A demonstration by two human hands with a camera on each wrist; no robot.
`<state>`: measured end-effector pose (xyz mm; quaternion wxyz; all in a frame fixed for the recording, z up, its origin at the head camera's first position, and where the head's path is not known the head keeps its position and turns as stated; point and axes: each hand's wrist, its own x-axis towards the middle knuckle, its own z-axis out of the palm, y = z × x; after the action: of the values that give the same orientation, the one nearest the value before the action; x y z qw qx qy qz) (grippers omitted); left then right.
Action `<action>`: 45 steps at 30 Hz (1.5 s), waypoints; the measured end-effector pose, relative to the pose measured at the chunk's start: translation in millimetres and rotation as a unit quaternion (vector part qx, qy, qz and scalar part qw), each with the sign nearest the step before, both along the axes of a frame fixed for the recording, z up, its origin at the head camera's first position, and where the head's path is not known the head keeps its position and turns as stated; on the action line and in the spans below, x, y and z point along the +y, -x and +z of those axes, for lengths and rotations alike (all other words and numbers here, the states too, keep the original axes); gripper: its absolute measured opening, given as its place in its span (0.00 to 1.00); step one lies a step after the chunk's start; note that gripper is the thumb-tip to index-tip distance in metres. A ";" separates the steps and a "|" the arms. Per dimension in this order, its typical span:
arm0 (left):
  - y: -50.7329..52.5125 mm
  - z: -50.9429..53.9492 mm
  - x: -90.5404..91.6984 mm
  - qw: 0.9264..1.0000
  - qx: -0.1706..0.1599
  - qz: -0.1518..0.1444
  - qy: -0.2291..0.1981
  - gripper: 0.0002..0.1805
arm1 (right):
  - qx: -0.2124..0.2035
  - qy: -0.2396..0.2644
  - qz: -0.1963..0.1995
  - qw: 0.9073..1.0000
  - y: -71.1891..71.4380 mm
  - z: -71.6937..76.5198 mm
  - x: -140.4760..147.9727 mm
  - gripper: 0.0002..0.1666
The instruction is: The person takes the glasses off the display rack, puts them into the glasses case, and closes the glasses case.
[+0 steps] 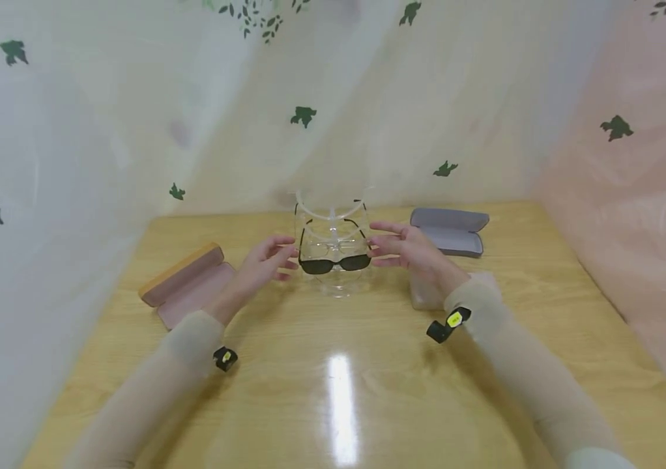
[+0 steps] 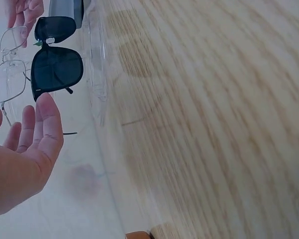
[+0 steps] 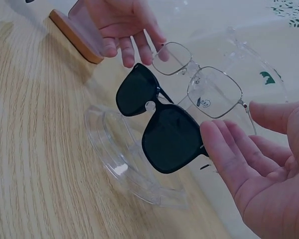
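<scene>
Black sunglasses (image 1: 333, 264) sit on a clear display stand (image 1: 340, 290). Thin metal-framed eyeglasses (image 3: 215, 92) with clear lenses are on the same stand, above the sunglasses. My left hand (image 1: 265, 262) is at the left side of both pairs, its fingers loosely extended. In the left wrist view, a fingertip is at the outer corner of the sunglasses; whether it touches cannot be told. My right hand (image 1: 406, 251) is at the right side, fingers extended. Its fingertips are by the sunglasses' hinge and its thumb is near the eyeglasses' hinge, with no clear grip.
An orange-brown glasses case (image 1: 183, 277) with pink lining lies open on the left. On the right, behind my right hand, stands an open grey glasses case (image 1: 450, 229). A pale flat item (image 1: 425, 294) lies beneath my right wrist. A leaf-patterned curtain (image 1: 333, 98) backs the wooden table (image 1: 286, 365).
</scene>
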<state>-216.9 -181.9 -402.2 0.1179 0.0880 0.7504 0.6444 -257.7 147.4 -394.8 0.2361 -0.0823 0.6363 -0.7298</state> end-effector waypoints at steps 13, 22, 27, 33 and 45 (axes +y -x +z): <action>-4.6 -6.3 2.8 1.000 -0.012 0.005 -0.013 0.26 | -0.002 0.008 0.017 1.000 -2.4 -1.0 -2.5 0.34; -2.1 0.1 5.5 1.000 -0.014 0.016 -0.003 0.26 | -0.007 0.022 0.022 1.000 -4.0 2.3 -3.8 0.33; -0.1 3.2 8.5 1.000 -0.010 0.012 0.003 0.27 | -0.004 0.020 0.022 1.000 -5.1 3.7 -2.6 0.33; -3.7 9.8 8.5 1.000 -0.006 0.006 -0.009 0.25 | -0.002 0.013 0.025 1.000 -9.9 8.1 -0.1 0.31; -27.2 25.6 12.6 0.999 0.018 -0.040 -0.015 0.18 | 0.049 -0.004 0.046 0.998 -35.3 15.0 15.5 0.33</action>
<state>-189.7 -169.3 -376.6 0.1289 0.1308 0.7387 0.6485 -222.4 162.9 -379.8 0.2384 -0.1464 0.6455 -0.7107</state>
